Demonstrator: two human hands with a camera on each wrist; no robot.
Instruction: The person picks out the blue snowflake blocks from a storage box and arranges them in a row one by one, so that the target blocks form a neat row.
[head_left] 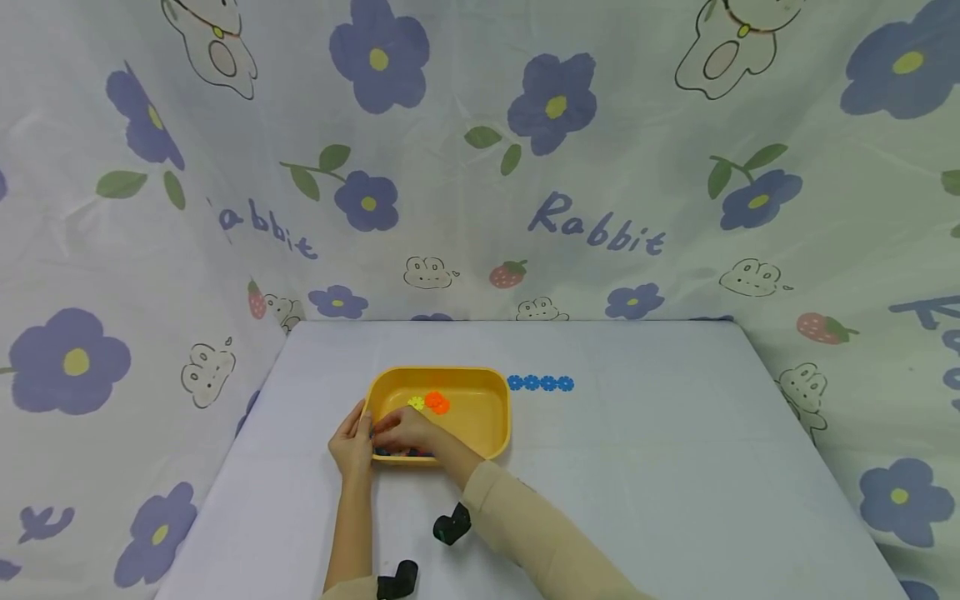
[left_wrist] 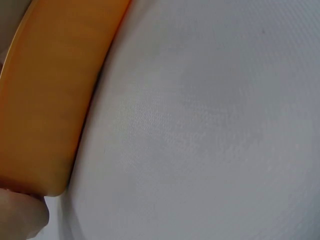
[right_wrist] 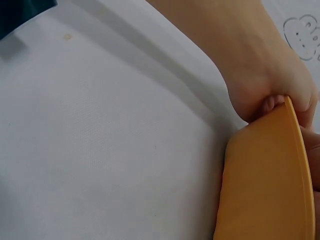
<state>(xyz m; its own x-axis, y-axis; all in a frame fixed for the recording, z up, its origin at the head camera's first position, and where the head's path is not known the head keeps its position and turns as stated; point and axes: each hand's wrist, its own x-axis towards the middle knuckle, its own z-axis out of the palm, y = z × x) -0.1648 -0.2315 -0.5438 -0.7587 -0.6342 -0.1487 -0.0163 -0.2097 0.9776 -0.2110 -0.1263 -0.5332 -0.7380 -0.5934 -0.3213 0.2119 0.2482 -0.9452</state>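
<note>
Tray (head_left: 483,429) sits left of centre on the desk (head_left: 637,467); my left grip (head_left: 350,447) clasps its left end, thumb at the rim. My right grip (head_left: 407,428) is inside that end, fingers bent down; I cannot tell whether they pinch anything. Orange pieces (head_left: 437,402) and yellow pieces (head_left: 416,402) lie on the tray floor, dark pieces (head_left: 412,452) along the near wall; four blue pieces (head_left: 532,382) stand in a row on the desk, just right of the tray's far corner. Pieces judged light, stiff, thin plastic, perhaps slick: best pinched at the notched edge. Tray probably light and apt to slide; rim is the hold. My right fingertips are hidden, the near-wall pieces partly so; both wrist views show mainly outer wall and cloth.
</note>
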